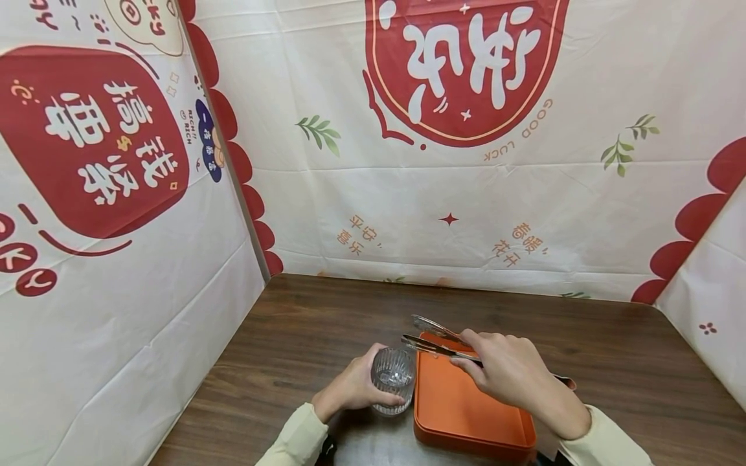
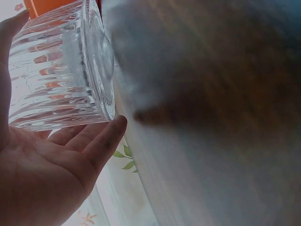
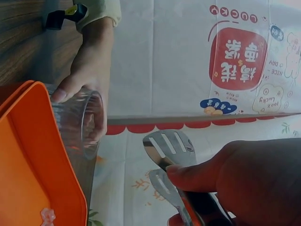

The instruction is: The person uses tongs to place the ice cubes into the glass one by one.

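Note:
My left hand grips a clear ribbed drinking glass from its left side, thumb toward the front. In the left wrist view the glass has its base near the tabletop; whether it touches is unclear. My right hand holds metal tongs, their two arms apart, over the back of a shallow orange box. The right wrist view shows slotted tong heads with nothing visible between them. A small translucent piece lies inside the box. What the glass contains is hard to make out.
The box stands just right of the glass on a dark wooden table. White printed cloth hangs behind the table and along its left and right sides. A black device is strapped at the left wrist.

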Tool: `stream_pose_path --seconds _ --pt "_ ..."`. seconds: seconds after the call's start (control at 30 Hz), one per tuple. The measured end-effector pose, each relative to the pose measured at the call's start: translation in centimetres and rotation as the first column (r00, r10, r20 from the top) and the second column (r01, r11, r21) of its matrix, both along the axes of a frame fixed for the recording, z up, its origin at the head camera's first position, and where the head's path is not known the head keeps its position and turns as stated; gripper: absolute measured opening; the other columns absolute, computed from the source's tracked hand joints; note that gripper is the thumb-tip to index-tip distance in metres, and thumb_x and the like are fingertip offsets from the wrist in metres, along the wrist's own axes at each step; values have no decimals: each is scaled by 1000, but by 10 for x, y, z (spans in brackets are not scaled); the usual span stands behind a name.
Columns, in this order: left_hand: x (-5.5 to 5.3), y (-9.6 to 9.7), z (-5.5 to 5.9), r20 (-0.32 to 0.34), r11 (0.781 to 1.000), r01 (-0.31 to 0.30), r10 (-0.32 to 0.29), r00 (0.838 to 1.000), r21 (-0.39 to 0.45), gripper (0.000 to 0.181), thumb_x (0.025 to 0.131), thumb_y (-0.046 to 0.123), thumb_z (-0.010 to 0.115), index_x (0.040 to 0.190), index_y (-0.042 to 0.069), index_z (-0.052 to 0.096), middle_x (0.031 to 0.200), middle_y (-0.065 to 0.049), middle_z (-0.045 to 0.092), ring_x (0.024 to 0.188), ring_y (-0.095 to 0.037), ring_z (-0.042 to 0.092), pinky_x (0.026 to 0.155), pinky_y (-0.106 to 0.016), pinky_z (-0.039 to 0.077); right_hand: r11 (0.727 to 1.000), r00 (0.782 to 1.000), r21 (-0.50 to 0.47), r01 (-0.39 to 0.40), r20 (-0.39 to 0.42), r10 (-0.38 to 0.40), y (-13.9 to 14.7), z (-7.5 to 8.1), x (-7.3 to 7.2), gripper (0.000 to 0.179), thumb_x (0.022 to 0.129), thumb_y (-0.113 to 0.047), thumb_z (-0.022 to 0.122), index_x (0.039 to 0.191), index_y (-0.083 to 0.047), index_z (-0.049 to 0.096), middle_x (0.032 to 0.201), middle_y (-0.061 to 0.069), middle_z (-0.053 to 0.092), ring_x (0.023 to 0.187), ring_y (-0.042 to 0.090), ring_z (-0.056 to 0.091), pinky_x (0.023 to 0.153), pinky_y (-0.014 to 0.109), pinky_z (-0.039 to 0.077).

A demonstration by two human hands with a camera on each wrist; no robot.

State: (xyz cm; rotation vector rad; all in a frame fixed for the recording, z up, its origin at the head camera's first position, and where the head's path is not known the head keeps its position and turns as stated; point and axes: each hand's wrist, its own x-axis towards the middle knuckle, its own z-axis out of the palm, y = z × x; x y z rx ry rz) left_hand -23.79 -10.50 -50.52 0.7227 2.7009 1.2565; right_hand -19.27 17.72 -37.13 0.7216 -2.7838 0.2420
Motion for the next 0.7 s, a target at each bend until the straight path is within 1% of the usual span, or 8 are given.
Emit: stream_pose_path --seconds 0.23,0.37,0.7 --pt "1 0 0 23 1000 -3 3 1000 9 82 64 43 92 128 20 47 105 -1 67 91 -11 64 79 -26 52 999 998 30 29 63 -31 9 -4 -3 35 88 -45 71 106 -17 63 82 -5 68 57 9 54 45 28 35" --pt "1 0 0 22 1000 -3 3 1000 8 82 64 44 92 128 20 47 106 -1 67 92 -11 64 80 -26 52 998 995 49 41 85 -45 15 -7 -6 38 87 -47 70 108 -16 63 87 -3 70 61 13 59 46 30 37" --pt "0 -1 1 19 1000 2 -2 1000 17 81 64 42 93 127 19 48 104 -1 67 91 -10 64 79 -25 52 995 988 83 50 145 -61 25 -14 -16 43 87 -48 70 114 -15 63 93 -1 71 68 18 63 48 33 42"
